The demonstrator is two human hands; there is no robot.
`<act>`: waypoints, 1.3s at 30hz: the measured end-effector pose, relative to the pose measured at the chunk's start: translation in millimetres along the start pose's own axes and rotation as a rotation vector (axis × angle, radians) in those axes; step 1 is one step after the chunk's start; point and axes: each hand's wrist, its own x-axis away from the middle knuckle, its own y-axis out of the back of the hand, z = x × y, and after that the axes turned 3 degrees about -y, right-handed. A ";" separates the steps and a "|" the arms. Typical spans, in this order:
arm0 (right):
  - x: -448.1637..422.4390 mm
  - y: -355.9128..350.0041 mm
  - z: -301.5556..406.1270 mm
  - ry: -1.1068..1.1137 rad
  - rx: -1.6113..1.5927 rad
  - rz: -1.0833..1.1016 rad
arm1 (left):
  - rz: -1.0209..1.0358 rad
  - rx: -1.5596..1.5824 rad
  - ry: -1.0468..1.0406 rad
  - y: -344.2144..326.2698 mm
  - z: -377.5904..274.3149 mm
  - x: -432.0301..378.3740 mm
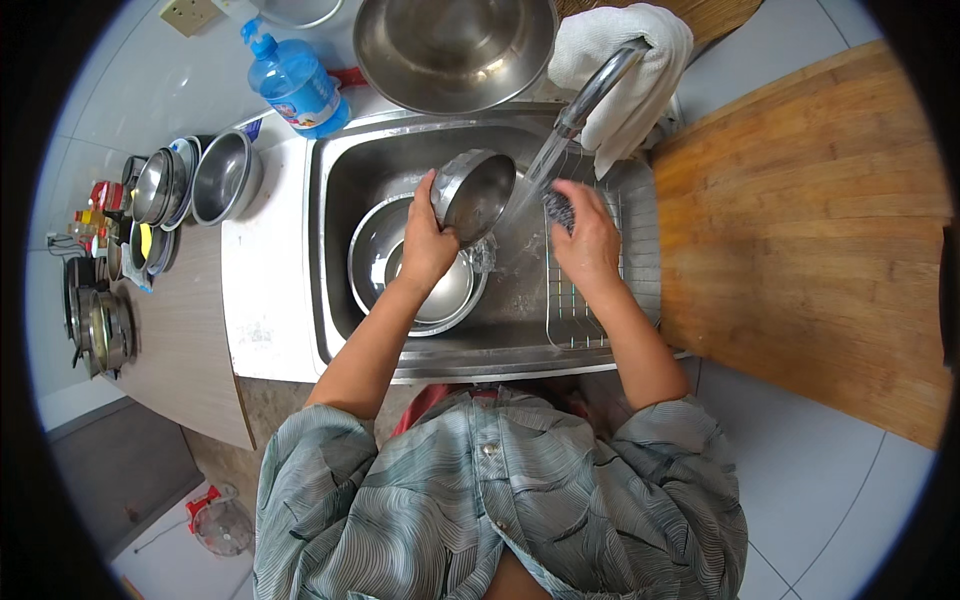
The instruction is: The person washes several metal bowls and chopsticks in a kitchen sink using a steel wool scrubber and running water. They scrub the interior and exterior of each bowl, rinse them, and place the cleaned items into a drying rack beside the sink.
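My left hand [429, 244] grips the rim of a stainless steel bowl [480, 199], which is tilted on its side above the sink. A grey scouring pad [559, 210] is held in the fingers of my right hand [587, 232], just right of the bowl. Water runs from the chrome faucet [600, 82] past the bowl's open side into the stainless steel sink [517, 289]. Beneath my left hand, a wide steel basin [367, 247] sits in the sink with a smaller bowl [450, 292] inside it. My left wrist hides part of both.
A wire rack [574, 300] lines the sink's right side, beside a wooden board [802, 240]. Behind stand a blue soap bottle [300, 90] and a large metal pan [457, 52]. A white towel [645, 97] hangs around the faucet. Stacked bowls [161, 184] stand left.
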 end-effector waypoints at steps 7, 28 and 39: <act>19.6 -64.3 21.6 0.239 -0.091 0.101 | 0.026 0.326 0.159 -15.6 -21.1 -1.2; 20.9 -83.0 50.8 0.003 -0.374 -0.024 | -0.019 0.940 0.199 -34.5 -12.5 20.1; -48.4 -42.8 -49.8 0.784 0.697 0.249 | 0.178 0.691 0.425 -1.9 -19.5 8.3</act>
